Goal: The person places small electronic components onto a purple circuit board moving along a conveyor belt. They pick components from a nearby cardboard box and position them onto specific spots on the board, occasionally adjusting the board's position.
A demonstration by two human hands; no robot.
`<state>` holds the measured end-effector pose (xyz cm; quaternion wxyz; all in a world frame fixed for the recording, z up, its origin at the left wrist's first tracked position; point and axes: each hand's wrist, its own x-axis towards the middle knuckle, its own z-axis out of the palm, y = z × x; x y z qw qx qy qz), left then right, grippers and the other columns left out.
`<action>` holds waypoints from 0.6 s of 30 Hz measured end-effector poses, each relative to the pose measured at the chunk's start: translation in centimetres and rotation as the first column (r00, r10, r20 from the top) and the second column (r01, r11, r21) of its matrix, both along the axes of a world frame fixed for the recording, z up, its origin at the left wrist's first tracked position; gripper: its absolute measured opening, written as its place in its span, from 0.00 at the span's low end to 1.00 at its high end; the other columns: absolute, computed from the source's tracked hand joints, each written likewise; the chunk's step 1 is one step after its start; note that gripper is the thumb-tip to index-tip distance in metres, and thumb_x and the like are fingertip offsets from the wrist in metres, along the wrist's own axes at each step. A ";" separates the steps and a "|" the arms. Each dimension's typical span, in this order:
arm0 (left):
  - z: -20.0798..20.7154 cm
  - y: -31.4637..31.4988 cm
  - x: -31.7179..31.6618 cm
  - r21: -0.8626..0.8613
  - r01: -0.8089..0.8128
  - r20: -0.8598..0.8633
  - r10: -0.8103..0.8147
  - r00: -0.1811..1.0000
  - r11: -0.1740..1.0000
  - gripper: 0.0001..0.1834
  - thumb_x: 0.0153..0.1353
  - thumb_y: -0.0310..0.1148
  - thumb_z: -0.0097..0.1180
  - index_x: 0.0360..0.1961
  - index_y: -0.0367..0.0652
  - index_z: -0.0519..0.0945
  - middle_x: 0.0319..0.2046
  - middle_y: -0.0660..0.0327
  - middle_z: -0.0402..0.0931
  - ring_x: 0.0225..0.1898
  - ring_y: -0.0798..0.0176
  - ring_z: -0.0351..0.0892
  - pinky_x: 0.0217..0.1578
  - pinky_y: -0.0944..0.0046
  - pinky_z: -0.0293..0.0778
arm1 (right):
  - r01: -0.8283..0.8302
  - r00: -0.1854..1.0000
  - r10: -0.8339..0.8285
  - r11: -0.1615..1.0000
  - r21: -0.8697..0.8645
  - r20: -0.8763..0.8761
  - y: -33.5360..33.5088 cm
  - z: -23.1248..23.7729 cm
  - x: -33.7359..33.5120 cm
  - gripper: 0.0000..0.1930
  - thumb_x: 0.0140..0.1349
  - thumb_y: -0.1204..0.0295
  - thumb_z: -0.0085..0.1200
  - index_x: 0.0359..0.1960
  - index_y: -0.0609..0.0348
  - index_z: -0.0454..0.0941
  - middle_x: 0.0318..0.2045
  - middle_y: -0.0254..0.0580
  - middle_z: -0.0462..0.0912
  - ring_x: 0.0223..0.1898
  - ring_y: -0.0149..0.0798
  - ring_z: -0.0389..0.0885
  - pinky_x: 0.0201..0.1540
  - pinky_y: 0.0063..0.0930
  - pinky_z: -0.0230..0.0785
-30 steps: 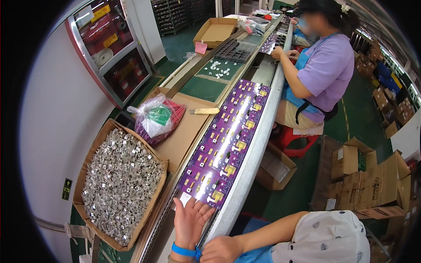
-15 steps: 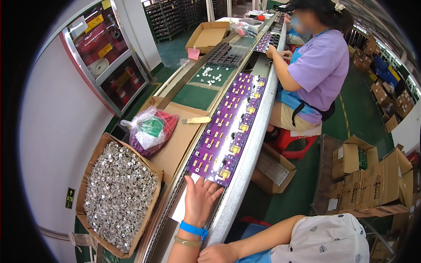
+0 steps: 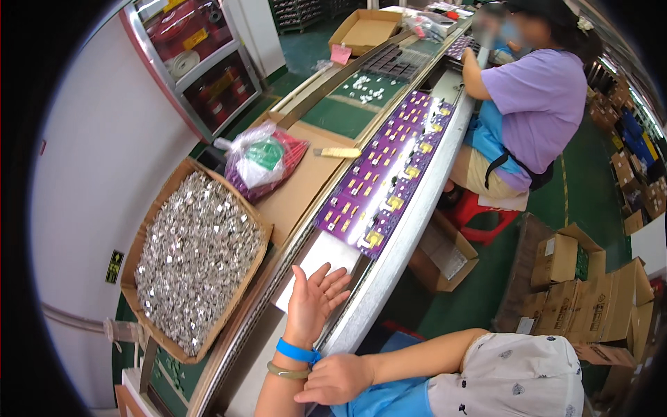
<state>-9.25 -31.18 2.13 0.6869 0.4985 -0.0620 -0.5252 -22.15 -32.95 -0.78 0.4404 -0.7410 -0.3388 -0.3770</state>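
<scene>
My left hand (image 3: 314, 302) is open with its fingers spread, palm down over the pale belt (image 3: 316, 260) of the conveyor, just short of the near end of a long purple panel of circuit boards (image 3: 389, 170). It wears a blue wristband (image 3: 297, 351) and a green bangle (image 3: 286, 372). My right hand (image 3: 337, 379) is loosely closed against the left wrist, fingertips at the bangle, holding nothing that I can see. My right forearm runs off to the right over my lap.
A cardboard box of small shiny metal parts (image 3: 194, 260) lies left of the belt, with a tied plastic bag (image 3: 260, 160) behind it and a brush (image 3: 337, 151) on brown board. A co-worker in a purple shirt (image 3: 535, 104) sits on a red stool (image 3: 486, 219) farther along. Stacked cartons (image 3: 590, 292) stand on the right.
The purple panel has travelled away from me along the belt. My left hand, which lay on its near end, is off it with fingers spread.
</scene>
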 end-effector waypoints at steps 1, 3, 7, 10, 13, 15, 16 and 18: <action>0.1 0.8 -0.3 0.008 -0.002 0.003 0.002 1.000 1.000 0.55 0.71 0.72 0.25 0.75 0.26 0.50 0.68 0.37 0.64 0.67 0.47 0.70 0.65 0.53 0.69 | -0.001 1.000 0.001 1.000 0.012 0.009 0.2 0.0 0.1 0.19 0.61 0.75 0.58 0.54 0.63 0.77 0.29 0.37 0.80 0.27 0.38 0.80 0.28 0.29 0.73; 0.5 2.2 -0.8 0.019 -0.001 0.014 0.001 1.000 1.000 0.54 0.71 0.72 0.24 0.74 0.26 0.52 0.67 0.38 0.66 0.66 0.48 0.72 0.63 0.54 0.71 | 0.014 1.000 -0.014 1.000 -0.006 -0.009 0.5 0.0 -0.2 0.19 0.61 0.74 0.58 0.54 0.62 0.76 0.29 0.36 0.80 0.26 0.38 0.79 0.27 0.29 0.73; 0.7 4.9 -1.5 0.041 -0.010 0.053 0.008 0.999 0.999 0.52 0.73 0.70 0.23 0.72 0.27 0.58 0.63 0.41 0.71 0.62 0.51 0.76 0.61 0.56 0.73 | -0.016 0.999 0.017 1.000 0.012 -0.035 0.6 0.1 -0.3 0.18 0.60 0.75 0.58 0.54 0.61 0.76 0.28 0.36 0.80 0.25 0.37 0.79 0.26 0.29 0.73; 0.6 5.9 -2.0 0.037 -0.031 0.053 0.029 0.998 0.999 0.49 0.74 0.68 0.23 0.70 0.28 0.63 0.61 0.43 0.74 0.60 0.52 0.77 0.61 0.57 0.73 | -0.045 0.997 0.048 0.998 0.039 -0.059 0.6 -0.4 -0.4 0.19 0.60 0.76 0.58 0.54 0.61 0.76 0.28 0.36 0.80 0.25 0.38 0.79 0.26 0.30 0.73; 0.7 5.8 -2.4 0.050 -0.036 0.061 0.033 0.998 0.998 0.47 0.75 0.66 0.23 0.68 0.30 0.66 0.59 0.45 0.76 0.59 0.53 0.78 0.60 0.58 0.73 | -0.049 0.996 0.051 0.998 0.034 -0.068 0.2 -0.5 -0.4 0.20 0.60 0.77 0.58 0.55 0.61 0.75 0.28 0.37 0.80 0.24 0.38 0.78 0.26 0.31 0.73; 1.0 5.6 -2.6 0.080 -0.035 0.094 0.028 0.995 0.996 0.45 0.76 0.65 0.25 0.66 0.30 0.68 0.57 0.46 0.78 0.58 0.52 0.79 0.60 0.56 0.73 | -0.068 0.995 0.072 0.996 0.066 -0.071 -0.1 -0.5 -0.1 0.20 0.60 0.77 0.58 0.56 0.60 0.75 0.28 0.37 0.80 0.24 0.38 0.78 0.26 0.31 0.73; 1.3 5.5 -2.6 0.093 -0.037 0.113 0.026 0.993 0.995 0.44 0.76 0.64 0.26 0.65 0.30 0.69 0.56 0.46 0.78 0.57 0.52 0.80 0.60 0.55 0.74 | -0.061 0.994 0.066 0.997 0.050 -0.084 -0.2 -0.5 0.0 0.20 0.60 0.77 0.58 0.56 0.60 0.75 0.28 0.37 0.80 0.24 0.38 0.79 0.26 0.31 0.73; 1.7 6.3 -2.9 0.133 -0.055 0.192 0.028 0.981 0.990 0.40 0.78 0.60 0.29 0.65 0.30 0.70 0.55 0.47 0.79 0.57 0.54 0.80 0.60 0.56 0.74 | -0.062 0.993 0.063 0.998 0.013 -0.098 -0.3 -0.2 0.1 0.20 0.60 0.76 0.58 0.55 0.59 0.76 0.28 0.36 0.81 0.24 0.38 0.79 0.27 0.31 0.74</action>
